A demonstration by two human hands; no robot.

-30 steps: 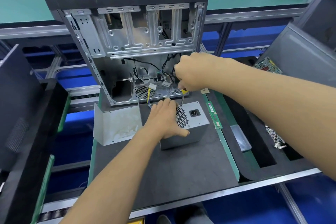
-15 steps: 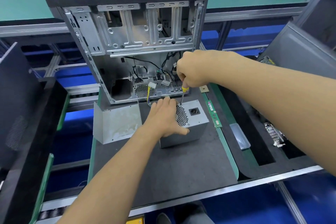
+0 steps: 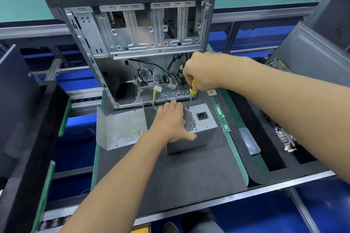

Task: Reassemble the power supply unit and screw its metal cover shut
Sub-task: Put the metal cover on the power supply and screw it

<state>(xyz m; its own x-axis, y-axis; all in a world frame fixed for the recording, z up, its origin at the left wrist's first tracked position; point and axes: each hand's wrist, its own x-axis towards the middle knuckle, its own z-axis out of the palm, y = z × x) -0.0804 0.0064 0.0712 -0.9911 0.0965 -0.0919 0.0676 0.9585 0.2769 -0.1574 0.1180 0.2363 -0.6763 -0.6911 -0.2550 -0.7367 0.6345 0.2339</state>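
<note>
A person works on a grey sheet-metal power supply unit [image 3: 191, 130] that sits on a dark, matte, felt-like mat [image 3: 170, 172] covering the surface, just in front of an opened computer case [image 3: 132, 43]. The left hand [image 3: 170, 121] lies flat on top of the boxy unit, fingers straight and spread toward the far edge, thumb hooked over its near corner beside a round honeycomb fan grille [image 3: 188, 120]. The right hand [image 3: 200, 73] is curled into a fist around a yellow-handled screwdriver [image 3: 191, 92], whose thin steel shaft stands nearly upright with its tip touching the unit's top plate near the grille. A black rectangular power socket [image 3: 202, 115] is set into the same plate. To the left of the unit a bent, scuffed metal panel [image 3: 121, 128] stands on the mat. A slim green memory stick [image 3: 221, 118] lies along the mat's right edge. Inside the bare, perforated steel case, black cables and white plastic connectors [image 3: 157, 88] hang loose.
</note>
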